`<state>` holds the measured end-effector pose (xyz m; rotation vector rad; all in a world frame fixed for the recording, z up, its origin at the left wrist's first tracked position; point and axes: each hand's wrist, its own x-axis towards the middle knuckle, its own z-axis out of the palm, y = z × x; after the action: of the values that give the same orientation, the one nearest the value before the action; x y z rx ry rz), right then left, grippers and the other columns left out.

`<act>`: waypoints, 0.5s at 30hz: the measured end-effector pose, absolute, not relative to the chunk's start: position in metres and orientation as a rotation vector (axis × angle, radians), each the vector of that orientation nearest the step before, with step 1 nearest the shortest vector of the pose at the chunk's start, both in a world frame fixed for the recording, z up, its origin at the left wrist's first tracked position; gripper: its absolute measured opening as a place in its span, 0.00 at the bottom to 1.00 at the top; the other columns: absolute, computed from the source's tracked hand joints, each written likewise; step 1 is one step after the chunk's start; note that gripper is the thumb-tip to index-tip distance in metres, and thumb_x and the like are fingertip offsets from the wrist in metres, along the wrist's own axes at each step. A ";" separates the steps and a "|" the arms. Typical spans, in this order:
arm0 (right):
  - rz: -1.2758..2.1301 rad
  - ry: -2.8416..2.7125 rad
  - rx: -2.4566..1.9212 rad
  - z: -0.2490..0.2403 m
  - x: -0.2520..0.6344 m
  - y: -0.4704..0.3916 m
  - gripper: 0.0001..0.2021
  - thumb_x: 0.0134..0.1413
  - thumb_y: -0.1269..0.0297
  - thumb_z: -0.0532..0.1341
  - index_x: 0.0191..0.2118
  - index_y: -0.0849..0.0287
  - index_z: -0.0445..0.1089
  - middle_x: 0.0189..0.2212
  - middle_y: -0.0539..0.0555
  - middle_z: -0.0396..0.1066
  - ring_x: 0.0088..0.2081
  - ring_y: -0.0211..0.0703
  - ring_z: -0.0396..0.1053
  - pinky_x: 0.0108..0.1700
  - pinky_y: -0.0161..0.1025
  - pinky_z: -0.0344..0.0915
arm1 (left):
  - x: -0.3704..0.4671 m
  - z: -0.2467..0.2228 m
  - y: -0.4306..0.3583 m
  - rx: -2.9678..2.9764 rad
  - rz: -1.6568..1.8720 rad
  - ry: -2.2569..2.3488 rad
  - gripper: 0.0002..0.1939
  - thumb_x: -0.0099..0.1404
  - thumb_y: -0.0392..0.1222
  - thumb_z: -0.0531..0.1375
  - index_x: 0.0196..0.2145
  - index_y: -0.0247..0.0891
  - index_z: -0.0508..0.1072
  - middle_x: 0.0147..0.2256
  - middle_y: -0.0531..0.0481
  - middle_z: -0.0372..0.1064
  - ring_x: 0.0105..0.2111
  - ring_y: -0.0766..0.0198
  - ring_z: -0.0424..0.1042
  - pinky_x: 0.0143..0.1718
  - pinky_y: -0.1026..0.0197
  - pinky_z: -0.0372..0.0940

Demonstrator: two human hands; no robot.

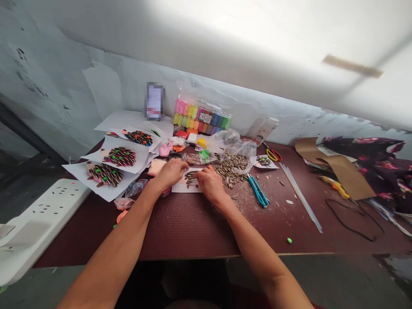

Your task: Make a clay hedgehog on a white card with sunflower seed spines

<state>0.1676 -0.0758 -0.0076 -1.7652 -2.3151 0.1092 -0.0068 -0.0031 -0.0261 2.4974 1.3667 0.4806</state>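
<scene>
A small white card (185,189) lies on the table in front of me, with a clay hedgehog figure whose back is covered in striped sunflower seeds (190,176). My left hand (173,172) is at the card's upper left edge, fingers bent and close together; its fingertips are partly hidden. From the right, my right hand (210,184) reaches over the card with fingers drawn together at the seeds. Whatever it pinches is too small to make out. Just beyond it spreads a loose pile of sunflower seeds (233,167), partly on a clear plastic bag (246,150).
Finished-looking seed hedgehogs on paper sheets (119,156) are stacked at left, near a white power strip (48,214). A pack of coloured clay (202,118) leans on the wall. Rightward lie a blue utility knife (258,192), scissors (273,154), glue sticks (302,199) and a yellow glue gun (336,186).
</scene>
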 end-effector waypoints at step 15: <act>0.078 -2.151 -1.919 0.005 0.174 -0.078 0.13 0.66 0.64 0.54 0.43 0.52 0.77 0.39 0.53 0.75 0.39 0.41 0.70 0.41 0.34 0.59 | -0.008 -0.029 -0.001 2.494 0.493 1.338 0.17 0.64 0.34 0.53 0.40 0.39 0.81 0.39 0.45 0.77 0.42 0.58 0.73 0.47 0.60 0.65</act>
<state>0.1736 -0.0780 0.0049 -1.9187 -2.1512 0.0778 -0.0083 -0.0009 -0.0285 2.4944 1.3382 0.4933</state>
